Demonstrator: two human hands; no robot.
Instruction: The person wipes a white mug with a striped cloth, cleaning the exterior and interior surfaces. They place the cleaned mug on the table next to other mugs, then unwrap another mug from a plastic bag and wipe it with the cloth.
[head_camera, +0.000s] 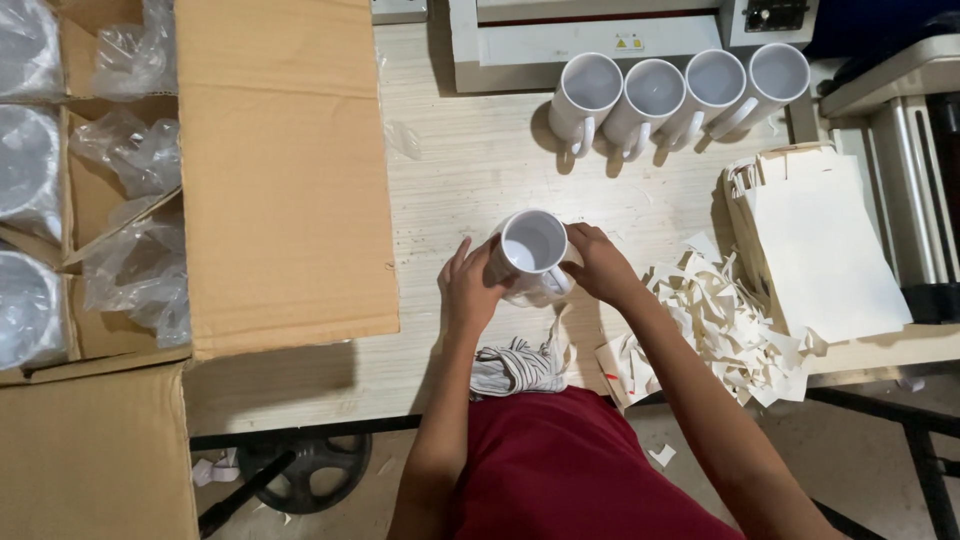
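Head camera looks straight down on a pale wooden table (470, 170), where both hands meet around one white mug (532, 252) near the table's front edge. The left hand (468, 290) is wrapped on the mug's left side, fingers curled against the wall, and the right hand (600, 265) presses on the right side, so the mug is clamped between them and does not turn; its open mouth faces up to the camera. Whether its base rests on the table or is a little lifted, I cannot tell. Just below it a striped cloth (518, 365) lies at the table edge, close to reach. At the back, four similar white mugs (680, 90) stand in a row, touching each other, handles toward the person, probably set aside together. A pile of paper scraps (730, 320) lies on the right beside flat paper sheets (820, 240). On the left an open cardboard box (285, 180) has compartments with plastic-wrapped mugs (30, 170), kept apart by dividers.
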